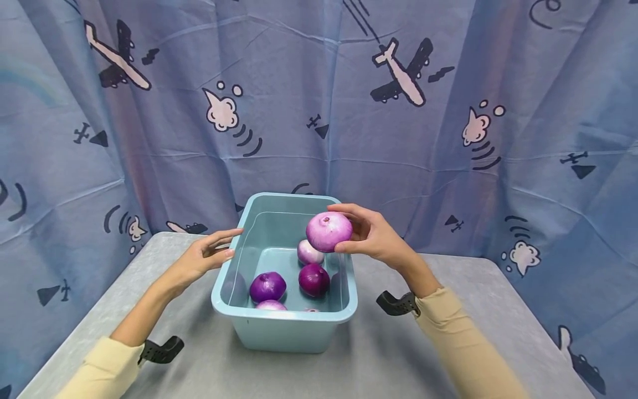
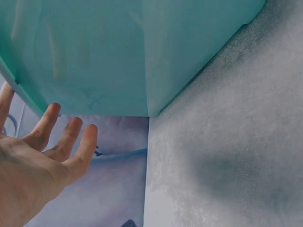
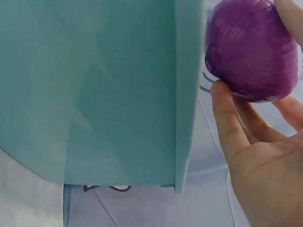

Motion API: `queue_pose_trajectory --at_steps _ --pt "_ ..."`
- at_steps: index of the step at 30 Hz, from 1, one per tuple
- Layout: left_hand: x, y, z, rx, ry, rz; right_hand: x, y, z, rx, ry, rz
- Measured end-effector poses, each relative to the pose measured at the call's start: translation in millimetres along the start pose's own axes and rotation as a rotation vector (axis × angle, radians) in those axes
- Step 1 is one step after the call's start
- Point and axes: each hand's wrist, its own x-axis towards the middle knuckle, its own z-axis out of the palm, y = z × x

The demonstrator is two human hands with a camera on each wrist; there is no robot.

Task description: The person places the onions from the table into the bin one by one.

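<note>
My right hand (image 1: 377,237) holds a pinkish-purple onion (image 1: 327,231) between thumb and fingers, above the right rim of a pale blue-green plastic bin (image 1: 284,316). In the right wrist view the same onion (image 3: 253,52) shows deep purple, beside the bin's outer wall. My left hand (image 1: 201,259) is at the bin's left rim, fingers loosely extended and fingertips at the edge. Inside the bin lie a pale onion (image 1: 308,254), a dark purple onion (image 1: 314,280) and a purple onion (image 1: 267,287). The near wall partly hides another light onion (image 1: 271,305).
The bin stands on a grey table (image 1: 399,343). Behind the table hangs a blue curtain (image 1: 299,111) printed with airplanes and clouds. A black wrist device (image 1: 161,350) is strapped to the left wrist and another black device (image 1: 397,303) to the right.
</note>
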Motion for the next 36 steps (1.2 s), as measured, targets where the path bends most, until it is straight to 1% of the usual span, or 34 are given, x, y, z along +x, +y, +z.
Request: queue_pose_trajectory --at_steps 4,8,12,16,19,22,25,30,34,36 --pt "-0.8 0.2 0.3 -0.003 0.005 -0.002 3.9 0.7 6.2 -0.001 -0.034 0.005" --pt "-0.3 0.7 1.0 -0.003 0.005 -0.001 4.2 1.6 9.8 -0.002 -0.042 0.011" --pt "0.5 0.1 2.0 -0.007 -0.002 0.003 0.5 2.5 8.4 -0.004 -0.043 0.004" --pt "-0.1 -1.2 2.2 -0.010 -0.006 0.012 -6.5 3.7 3.3 0.002 -0.034 -0.021" --pt "-0.8 -1.3 1.6 -0.015 -0.005 0.017 -13.2 5.1 -1.5 0.011 -0.007 -0.020" --pt "-1.6 -1.3 2.4 -0.021 -0.005 0.018 -22.1 7.3 -6.9 0.009 0.031 0.013" --pt "-1.5 -1.0 3.3 -0.023 -0.010 0.014 -32.3 11.4 -12.6 -0.022 0.079 0.053" --pt "0.8 0.5 4.8 -0.025 -0.020 0.012 -50.6 19.0 -23.5 -0.083 0.173 0.074" --pt "-1.7 -0.1 5.6 -0.013 -0.002 0.019 -65.7 30.2 -33.2 -0.113 0.227 0.105" --pt "-3.6 -1.6 5.6 -0.040 0.022 0.019 -75.9 39.8 -38.3 -0.159 0.252 0.138"
